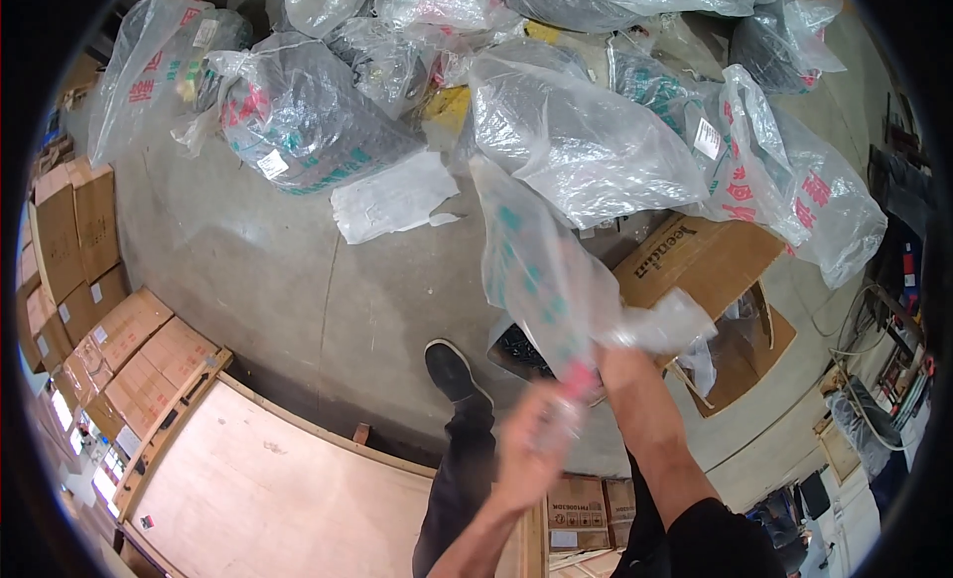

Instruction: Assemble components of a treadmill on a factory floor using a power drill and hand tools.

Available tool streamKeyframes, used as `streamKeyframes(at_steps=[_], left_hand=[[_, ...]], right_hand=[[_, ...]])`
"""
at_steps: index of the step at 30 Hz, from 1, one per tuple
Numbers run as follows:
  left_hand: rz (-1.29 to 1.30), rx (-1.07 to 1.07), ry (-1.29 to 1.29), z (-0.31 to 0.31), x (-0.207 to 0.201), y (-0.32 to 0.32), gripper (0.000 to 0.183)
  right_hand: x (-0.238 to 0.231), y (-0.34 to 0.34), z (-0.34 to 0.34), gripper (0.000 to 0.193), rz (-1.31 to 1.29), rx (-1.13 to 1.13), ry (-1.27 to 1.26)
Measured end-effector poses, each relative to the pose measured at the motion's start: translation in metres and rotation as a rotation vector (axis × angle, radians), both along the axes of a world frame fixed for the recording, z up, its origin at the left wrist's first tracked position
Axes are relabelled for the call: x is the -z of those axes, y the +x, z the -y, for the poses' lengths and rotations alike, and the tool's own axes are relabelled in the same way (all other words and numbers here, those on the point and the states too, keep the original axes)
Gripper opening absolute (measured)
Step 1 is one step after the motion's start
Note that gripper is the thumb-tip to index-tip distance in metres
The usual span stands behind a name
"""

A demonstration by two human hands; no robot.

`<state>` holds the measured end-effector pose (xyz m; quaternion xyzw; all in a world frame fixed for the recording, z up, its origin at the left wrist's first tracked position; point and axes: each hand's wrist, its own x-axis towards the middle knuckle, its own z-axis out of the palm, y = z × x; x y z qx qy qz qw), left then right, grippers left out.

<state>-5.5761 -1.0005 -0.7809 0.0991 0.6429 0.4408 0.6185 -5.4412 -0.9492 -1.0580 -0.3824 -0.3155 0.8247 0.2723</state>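
A clear plastic bag [541, 270] with green and red print hangs in front of me, its body slanting up toward the large pile. My left hand [531, 439], blurred by motion, is closed round its gathered lower end near the red print. Higher up and to the right, my right hand [613, 342] is closed on the same bag, and a loose flap of plastic [670, 322] sticks out past it. Plastic partly covers the right fingers. Below the bag, a black bin-like thing with dark contents [521, 348] shows in part.
Several large filled plastic bags [308, 111] lie across the far floor. An opened cardboard box [685, 255] stands at the right. Flattened white sheeting [392, 196] lies mid-floor. A wood-edged panel [298, 479] fills the near left, with stacked cartons [149, 350] beyond it. Cables and tools line the right.
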Motion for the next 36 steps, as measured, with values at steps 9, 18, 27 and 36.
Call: streamKeyframes(at_steps=[9, 18, 27, 36], left_hand=[[-0.225, -0.414, -0.128, -0.022, 0.002, -0.043, 0.038], [-0.095, -0.265, -0.069, 0.009, 0.005, -0.025, 0.043], [0.140, -0.633, -0.178, 0.059, 0.006, -0.042, 0.034], [0.232, -0.567, -0.450, 0.147, 0.016, 0.017, 0.033]], right_hand=[[-0.035, -0.050, -0.033, 0.027, 0.277, 0.172, -0.860], [-0.148, -0.013, -0.054, 0.034, 0.227, 0.101, -0.635], [-0.233, 0.041, -0.021, 0.038, 0.142, -0.156, -0.470], [-0.143, 0.015, 0.069, 0.029, 0.572, -0.479, -0.335]])
